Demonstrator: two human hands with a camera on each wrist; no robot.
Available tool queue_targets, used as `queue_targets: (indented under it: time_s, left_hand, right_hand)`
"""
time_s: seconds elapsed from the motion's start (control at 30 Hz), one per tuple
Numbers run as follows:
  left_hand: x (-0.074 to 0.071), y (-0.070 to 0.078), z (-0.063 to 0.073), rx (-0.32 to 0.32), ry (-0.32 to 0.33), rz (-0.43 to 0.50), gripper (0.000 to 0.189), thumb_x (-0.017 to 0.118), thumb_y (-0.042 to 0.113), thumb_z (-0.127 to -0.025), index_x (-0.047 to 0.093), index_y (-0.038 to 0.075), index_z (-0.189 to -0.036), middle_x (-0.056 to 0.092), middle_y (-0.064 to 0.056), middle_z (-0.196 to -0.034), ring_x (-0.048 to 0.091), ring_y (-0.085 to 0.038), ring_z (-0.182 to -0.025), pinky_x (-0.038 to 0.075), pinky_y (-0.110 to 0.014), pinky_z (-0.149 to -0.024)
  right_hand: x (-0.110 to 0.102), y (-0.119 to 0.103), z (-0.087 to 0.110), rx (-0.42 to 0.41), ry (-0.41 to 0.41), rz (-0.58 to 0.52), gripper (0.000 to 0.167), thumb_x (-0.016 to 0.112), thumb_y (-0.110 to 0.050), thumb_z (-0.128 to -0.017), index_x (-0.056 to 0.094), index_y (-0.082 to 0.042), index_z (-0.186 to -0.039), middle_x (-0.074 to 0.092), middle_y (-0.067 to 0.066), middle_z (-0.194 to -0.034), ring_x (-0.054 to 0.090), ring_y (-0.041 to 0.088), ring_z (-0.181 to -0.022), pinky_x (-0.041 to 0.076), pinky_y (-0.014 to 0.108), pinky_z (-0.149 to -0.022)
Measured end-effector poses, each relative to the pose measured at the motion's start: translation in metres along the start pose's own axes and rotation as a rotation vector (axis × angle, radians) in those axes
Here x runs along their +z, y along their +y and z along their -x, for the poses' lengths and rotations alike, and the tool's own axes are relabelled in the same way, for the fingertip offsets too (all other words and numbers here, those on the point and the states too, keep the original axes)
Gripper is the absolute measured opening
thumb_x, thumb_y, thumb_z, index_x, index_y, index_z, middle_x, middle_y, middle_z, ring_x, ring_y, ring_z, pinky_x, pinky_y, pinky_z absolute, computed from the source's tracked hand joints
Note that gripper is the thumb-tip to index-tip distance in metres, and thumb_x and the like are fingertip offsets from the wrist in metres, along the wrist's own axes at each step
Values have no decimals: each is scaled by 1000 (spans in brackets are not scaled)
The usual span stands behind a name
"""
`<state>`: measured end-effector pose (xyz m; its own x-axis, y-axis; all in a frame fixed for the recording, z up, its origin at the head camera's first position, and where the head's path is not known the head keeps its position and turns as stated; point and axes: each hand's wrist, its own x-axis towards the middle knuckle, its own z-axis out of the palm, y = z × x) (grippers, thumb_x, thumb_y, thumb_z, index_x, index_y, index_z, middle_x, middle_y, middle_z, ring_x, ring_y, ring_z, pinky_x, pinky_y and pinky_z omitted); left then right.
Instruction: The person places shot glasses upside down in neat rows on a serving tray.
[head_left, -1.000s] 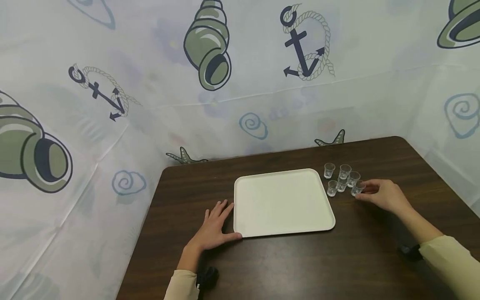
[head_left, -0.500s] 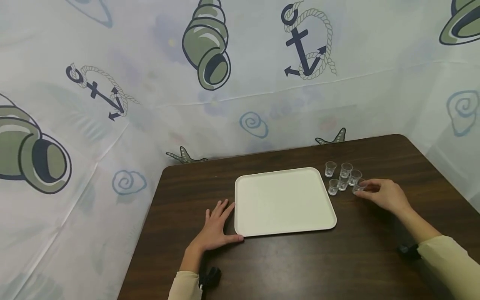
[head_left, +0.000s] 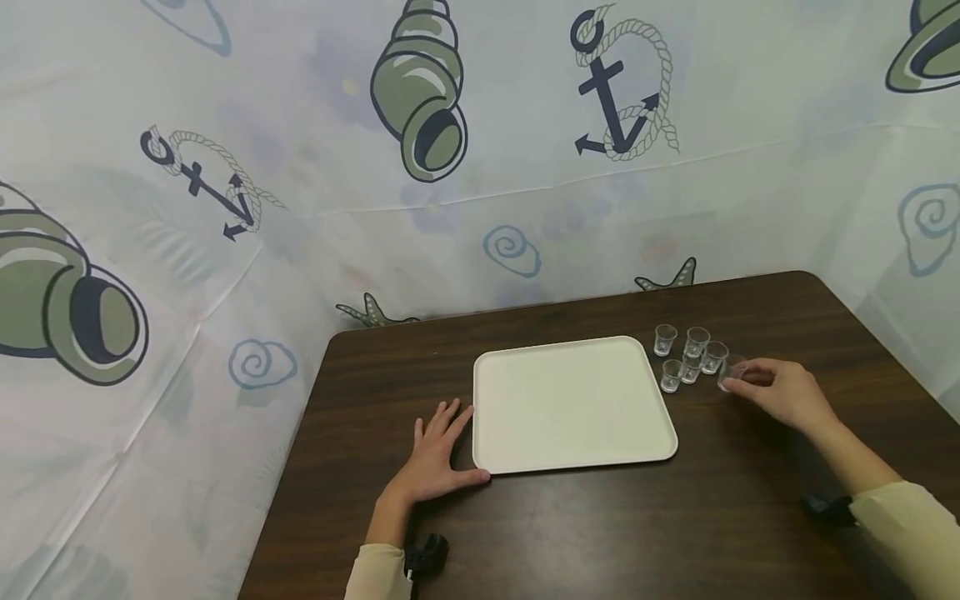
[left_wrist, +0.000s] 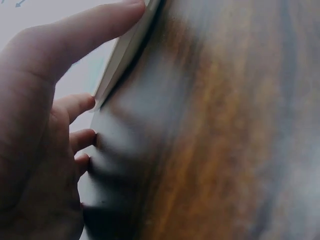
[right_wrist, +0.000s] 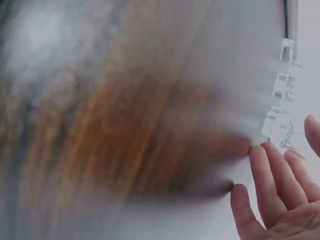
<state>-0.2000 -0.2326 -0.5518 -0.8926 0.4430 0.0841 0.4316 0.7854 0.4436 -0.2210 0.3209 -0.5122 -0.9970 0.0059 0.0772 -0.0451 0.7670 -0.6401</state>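
In the head view my right hand (head_left: pixel 787 396) pinches a small clear shot glass (head_left: pixel 732 372) between thumb and fingertips, at the right of a cluster. Whether its base touches the table I cannot tell. Several like it stand upright to its left, among them one shot glass (head_left: pixel 664 340) at the back and another (head_left: pixel 671 377) nearest the tray. A cream rectangular tray (head_left: pixel 573 406) lies flat beside them. Spread and nearly straight, the fingers of my left hand (head_left: pixel 431 467) touch the tray's left rim, with the thumb at its front left corner. The left wrist view shows that thumb (left_wrist: pixel 90 30) against the rim.
The brown wood-grain table (head_left: pixel 570 533) has rounded far corners. Behind it hangs a pale cloth (head_left: pixel 337 125) printed with shells and anchors, close to the table's far edge. A black wrist device (head_left: pixel 427 554) sits under the left wrist.
My right hand has shifted slightly to the right with the pinched shot glass, widening its gap from the others. The left hand and the tray stay put; the head view shifts a little.
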Motion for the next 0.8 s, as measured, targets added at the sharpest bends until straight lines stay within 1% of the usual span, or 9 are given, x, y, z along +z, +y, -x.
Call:
queue_targets:
  time_s: [0.1, 0.17, 0.27, 0.33, 0.43, 0.53, 0.63, 0.7, 0.8]
  left_hand:
    - [-1, 2, 1, -10, -10, -4, 107, 70, 71, -74, 24, 23, -158, 18, -13, -162, 8, -36, -149, 1, -72, -107]
    - [-1, 2, 1, -16, -15, -1, 107, 69, 71, -74, 23, 23, -158, 17, -12, -162, 7, -35, -149, 1, -72, -107]
    - [0, 1, 0, -14, -3, 0, 107, 71, 70, -74, 25, 23, -158, 18, -13, -162, 8, -36, -149, 2, -73, -106]
    - [2, 0, 0, -13, 4, 9, 106, 71, 69, -74, 25, 23, -158, 18, -13, -162, 9, -37, -148, 1, -74, -105]
    - [4, 0, 2, -20, 6, 21, 106, 71, 69, -74, 25, 24, -158, 18, -13, -162, 8, -36, -148, 0, -73, -105]
    - [5, 0, 2, -19, 18, 24, 105, 72, 68, -74, 26, 24, -158, 19, -14, -161, 9, -37, -148, 0, -73, -105]
    - [6, -1, 0, -15, 27, 15, 105, 72, 67, -74, 26, 24, -157, 20, -14, -161, 10, -37, -148, 0, -73, -105]
    - [5, 0, -1, -21, 21, 11, 105, 72, 67, -74, 25, 24, -158, 19, -14, -161, 9, -36, -148, 0, -73, -106]
    - [4, 2, -2, -39, 3, 5, 106, 72, 67, -74, 24, 25, -158, 18, -12, -162, 8, -35, -149, -1, -73, -106]
  right_hand:
    - [-4, 1, 1, 10, 13, -25, 57, 70, -44, -90, 65, 8, -113, 67, 30, -106, 64, 49, -99, 49, 57, -77]
    - [-6, -1, 2, 3, 36, -50, 55, 71, -42, -89, 66, 7, -113, 68, 29, -104, 66, 45, -94, 52, 48, -73]
    - [-8, -5, 4, -29, 99, -80, 51, 73, -40, -89, 67, 4, -113, 70, 25, -102, 68, 27, -85, 52, 29, -65]
    - [-9, -9, 4, -67, 139, -103, 47, 74, -37, -89, 68, 2, -115, 69, 23, -103, 64, 12, -81, 49, 20, -61]
    - [-8, -20, 3, -119, 185, -143, 43, 74, -31, -89, 67, 0, -118, 67, 23, -109, 55, -5, -78, 46, 14, -60]
    - [-8, -35, -1, -165, 215, -162, 41, 74, -26, -89, 65, 0, -120, 64, 21, -113, 51, -12, -79, 44, 11, -61]
    - [-7, -51, -7, -199, 229, -139, 39, 74, -25, -90, 65, -1, -119, 65, 20, -109, 55, -6, -80, 43, 12, -62]
    - [-5, -61, -13, -223, 212, -116, 38, 73, -25, -90, 64, -1, -119, 67, 19, -107, 61, 5, -82, 45, 16, -63]
    - [1, -73, -23, -274, 165, -78, 36, 72, -24, -91, 64, -3, -119, 68, 17, -101, 65, 24, -86, 51, 30, -67]
